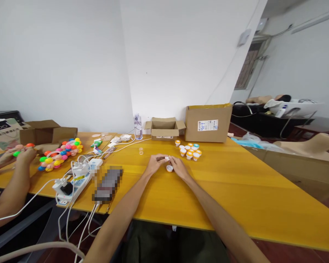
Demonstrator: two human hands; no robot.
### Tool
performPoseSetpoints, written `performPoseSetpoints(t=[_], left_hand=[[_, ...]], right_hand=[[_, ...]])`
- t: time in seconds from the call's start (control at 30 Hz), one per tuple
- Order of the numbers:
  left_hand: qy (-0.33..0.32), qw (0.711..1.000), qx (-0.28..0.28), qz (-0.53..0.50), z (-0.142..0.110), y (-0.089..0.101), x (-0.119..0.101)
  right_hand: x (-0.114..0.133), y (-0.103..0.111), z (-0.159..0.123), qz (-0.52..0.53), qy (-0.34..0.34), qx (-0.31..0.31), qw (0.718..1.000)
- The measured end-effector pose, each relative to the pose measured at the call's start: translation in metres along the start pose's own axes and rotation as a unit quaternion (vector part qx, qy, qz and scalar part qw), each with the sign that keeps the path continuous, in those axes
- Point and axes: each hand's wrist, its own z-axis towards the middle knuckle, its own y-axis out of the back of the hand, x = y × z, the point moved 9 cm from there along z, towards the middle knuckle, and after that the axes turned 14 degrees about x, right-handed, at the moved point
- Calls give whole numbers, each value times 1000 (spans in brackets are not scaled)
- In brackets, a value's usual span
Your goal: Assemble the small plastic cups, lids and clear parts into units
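Both my hands meet over the middle of the yellow table (208, 197). Between the fingertips of my left hand (155, 164) and my right hand (179, 167) is a small white piece (167, 158), too small to name. Both hands are closed on it. Just below them a small white cup with an orange rim (169, 168) sits on the table, close to my right fingers. Farther back and to the right stands a group of similar small cups (189, 155), most with orange rims and one with a teal rim. One more orange-rimmed cup (177, 143) stands slightly apart.
An open carton (164, 133), a larger cardboard box (207, 128) and a water bottle (137, 128) stand along the wall. Left lie clear rings (141, 151), a phone (108, 184) and a power strip (79, 182) with cables. Another person's hands (26, 155) handle colourful balls (63, 155).
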Motion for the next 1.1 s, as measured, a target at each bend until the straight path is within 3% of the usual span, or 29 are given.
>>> performPoseSetpoints(t=[0.8, 1.1], left_hand=[[-6, 1000, 13, -7, 2, 1, 5], [5, 999, 4, 48, 2, 2, 8]], right_hand=[[-2, 0, -1, 32, -14, -10, 999], [3, 0, -2, 45, -24, 2, 999]])
